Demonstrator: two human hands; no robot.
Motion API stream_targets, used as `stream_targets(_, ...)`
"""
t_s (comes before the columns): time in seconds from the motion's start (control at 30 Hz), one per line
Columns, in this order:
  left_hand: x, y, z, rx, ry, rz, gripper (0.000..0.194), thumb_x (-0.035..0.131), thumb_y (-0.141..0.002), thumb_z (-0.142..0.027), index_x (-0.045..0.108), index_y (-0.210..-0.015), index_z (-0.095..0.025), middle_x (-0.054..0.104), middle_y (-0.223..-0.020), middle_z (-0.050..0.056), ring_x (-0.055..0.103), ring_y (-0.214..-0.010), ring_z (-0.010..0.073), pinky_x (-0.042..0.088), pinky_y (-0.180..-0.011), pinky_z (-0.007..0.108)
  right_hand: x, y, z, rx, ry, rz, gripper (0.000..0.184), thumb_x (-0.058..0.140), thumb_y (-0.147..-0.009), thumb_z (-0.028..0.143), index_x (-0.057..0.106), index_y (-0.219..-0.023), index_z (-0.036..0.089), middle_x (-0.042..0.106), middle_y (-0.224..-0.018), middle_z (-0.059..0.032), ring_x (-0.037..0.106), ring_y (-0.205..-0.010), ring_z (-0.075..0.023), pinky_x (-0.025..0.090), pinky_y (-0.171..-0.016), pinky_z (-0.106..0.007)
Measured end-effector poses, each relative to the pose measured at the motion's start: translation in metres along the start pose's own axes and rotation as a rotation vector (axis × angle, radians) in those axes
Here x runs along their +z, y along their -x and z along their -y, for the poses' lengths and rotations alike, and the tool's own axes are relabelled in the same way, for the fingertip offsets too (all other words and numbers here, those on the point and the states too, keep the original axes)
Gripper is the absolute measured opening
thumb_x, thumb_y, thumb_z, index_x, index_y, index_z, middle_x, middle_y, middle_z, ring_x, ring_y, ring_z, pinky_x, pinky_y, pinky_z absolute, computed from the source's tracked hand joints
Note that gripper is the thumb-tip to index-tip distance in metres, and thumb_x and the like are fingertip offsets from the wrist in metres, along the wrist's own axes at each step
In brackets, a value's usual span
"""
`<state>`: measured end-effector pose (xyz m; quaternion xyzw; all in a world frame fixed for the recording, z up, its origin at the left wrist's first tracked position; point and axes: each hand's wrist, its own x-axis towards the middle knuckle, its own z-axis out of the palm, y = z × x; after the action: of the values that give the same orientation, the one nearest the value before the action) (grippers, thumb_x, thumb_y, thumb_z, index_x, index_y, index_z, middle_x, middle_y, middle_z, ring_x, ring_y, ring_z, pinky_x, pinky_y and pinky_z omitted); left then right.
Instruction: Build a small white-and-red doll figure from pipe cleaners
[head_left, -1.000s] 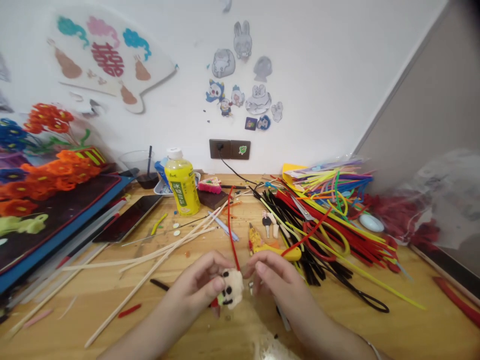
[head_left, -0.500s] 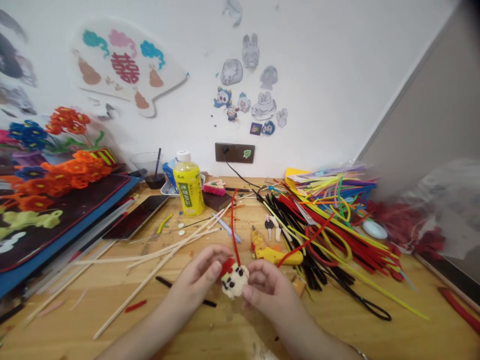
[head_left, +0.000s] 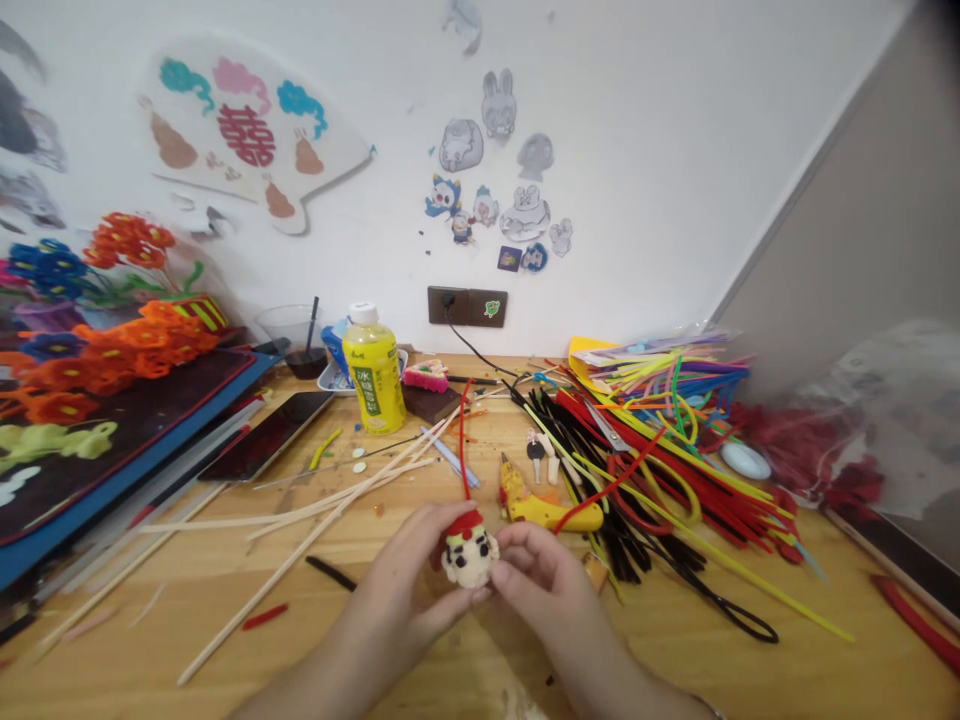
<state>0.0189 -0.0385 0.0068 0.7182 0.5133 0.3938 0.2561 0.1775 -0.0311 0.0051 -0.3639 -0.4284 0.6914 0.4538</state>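
Note:
A small cream doll head (head_left: 470, 563) with black eyes and brows and a red top is held low over the table, its face toward me. My left hand (head_left: 409, 575) wraps its left side, thumb beneath and fingers behind. At its right edge, my right hand (head_left: 536, 572) pinches it between thumb and fingers. A red pipe cleaner (head_left: 463, 450) rises from behind the head, and another red pipe cleaner (head_left: 615, 482) slants up to the right behind my right hand. Just beyond that hand lies a yellow glue gun (head_left: 544, 505).
Bundles of black pipe cleaners (head_left: 577, 440) and red pipe cleaners (head_left: 712, 490) lie right, with scissors (head_left: 606, 425) on top. Pale sticks (head_left: 300, 530) cross the table at left. A yellow bottle (head_left: 375, 380), a phone (head_left: 266, 437) and pipe-cleaner flowers (head_left: 120, 360) stand or lie farther back.
The doll head has turned upright, with its red top now uppermost. My left hand has shifted right and around it, its thumb moving underneath. My right hand has barely moved.

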Motion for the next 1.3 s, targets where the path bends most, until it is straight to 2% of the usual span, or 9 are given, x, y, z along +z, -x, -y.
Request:
stream_targets(0.1, -0.001, -0.002, -0.001, -0.002, 0.003, 0.000, 0.042, 0.068, -0.071, -0.030, 0.057, -0.111, -0.025, 0.066, -0.103, 0.007, 0.061, -0.094, 0.0238, 0.050, -0.080, 0.033, 0.000, 0.000, 0.008, -0.008, 0.067, -0.044, 0.036, 0.072, -0.063, 0.048, 0.056, -0.072, 0.017, 0.062, -0.068, 0.0000, 0.058, -0.063, -0.0128, 0.046, -0.062, -0.024)
stream_targets(0.23, 0.000, -0.002, 0.002, -0.028, 0.035, 0.023, 0.041, 0.070, -0.067, -0.029, 0.061, -0.107, -0.026, 0.069, -0.100, 0.006, 0.063, -0.090, 0.0244, 0.051, -0.076, 0.032, -0.002, 0.000, 0.007, -0.057, 0.141, -0.050, 0.036, 0.071, -0.064, 0.050, 0.057, -0.070, 0.017, 0.062, -0.068, -0.0009, 0.059, -0.064, -0.0142, 0.047, -0.062, -0.026)
stream_targets(0.5, 0.003, -0.001, 0.012, -0.067, 0.101, 0.012, 0.044, 0.073, -0.063, -0.031, 0.064, -0.106, -0.028, 0.071, -0.097, 0.006, 0.064, -0.081, 0.0233, 0.052, -0.073, 0.031, -0.005, 0.000, 0.008, -0.078, 0.265, -0.117, 0.025, 0.070, -0.065, 0.039, 0.059, -0.067, 0.017, 0.061, -0.063, -0.0003, 0.057, -0.061, -0.0141, 0.045, -0.059, -0.026)
stream_targets(0.63, 0.002, -0.003, 0.007, -0.090, 0.110, 0.006, 0.044, 0.074, -0.060, -0.031, 0.066, -0.103, -0.027, 0.072, -0.091, 0.005, 0.063, -0.074, 0.0219, 0.051, -0.066, 0.028, -0.004, 0.000, 0.012, -0.042, 0.245, -0.114, 0.022, 0.070, -0.064, 0.037, 0.062, -0.064, 0.016, 0.062, -0.063, -0.0003, 0.057, -0.062, -0.0142, 0.045, -0.062, -0.026)
stream_targets(1.0, 0.001, -0.002, 0.007, -0.018, 0.085, 0.020, 0.044, 0.074, -0.062, -0.030, 0.065, -0.105, -0.027, 0.072, -0.095, 0.004, 0.064, -0.081, 0.0218, 0.050, -0.070, 0.026, -0.005, 0.001, 0.021, 0.091, 0.123, -0.092, 0.026, 0.071, -0.060, 0.038, 0.061, -0.064, 0.015, 0.058, -0.061, 0.0007, 0.051, -0.059, -0.0116, 0.038, -0.057, -0.023)
stream_targets(1.17, 0.003, -0.001, 0.009, -0.035, 0.039, 0.017, 0.046, 0.073, -0.063, -0.032, 0.064, -0.108, -0.025, 0.071, -0.078, 0.002, 0.060, -0.062, 0.0170, 0.047, -0.055, 0.022, -0.004, 0.000, 0.022, 0.083, 0.153, -0.072, 0.029, 0.071, -0.058, 0.040, 0.058, -0.058, 0.015, 0.053, -0.055, 0.0028, 0.045, -0.053, -0.0094, 0.036, -0.054, -0.022)
stream_targets(1.3, 0.005, 0.001, 0.014, -0.019, 0.014, 0.024, 0.048, 0.072, -0.063, -0.031, 0.062, -0.109, -0.023, 0.069, -0.071, 0.000, 0.056, -0.055, 0.0146, 0.045, -0.049, 0.020, -0.004, 0.001, 0.021, 0.048, 0.190, -0.065, 0.028, 0.070, -0.060, 0.041, 0.058, -0.059, 0.015, 0.053, -0.055, 0.0028, 0.045, -0.055, -0.0102, 0.036, -0.055, -0.022)
